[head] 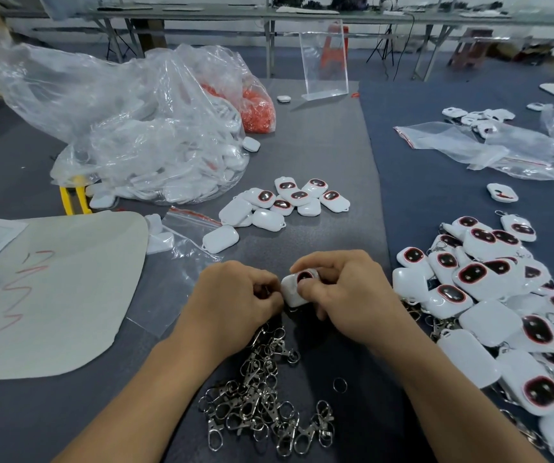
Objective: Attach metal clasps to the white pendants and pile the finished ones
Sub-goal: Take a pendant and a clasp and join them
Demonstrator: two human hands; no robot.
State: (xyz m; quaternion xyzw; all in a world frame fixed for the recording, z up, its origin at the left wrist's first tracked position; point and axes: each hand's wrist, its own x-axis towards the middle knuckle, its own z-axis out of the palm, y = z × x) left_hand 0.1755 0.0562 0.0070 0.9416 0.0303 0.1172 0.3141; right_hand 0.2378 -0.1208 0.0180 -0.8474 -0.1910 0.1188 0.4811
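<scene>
One pendant (297, 289), we find, lies lengthwise between grips: right grip (342, 289) holds it, left grip (235, 292) pinches its left end

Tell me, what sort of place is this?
Probably an assembly workshop: a heap of silver metal clasps, a pile of white plastic pendants, and clear plastic bags of parts on a grey table.

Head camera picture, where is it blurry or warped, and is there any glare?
Head view: left hand, right hand and the pendant they hold are fairly sharp; clear bag top left and far tables smear; wide lens bows the edges; soft light, weak shadows; glare spots on the loose pendants.
</scene>
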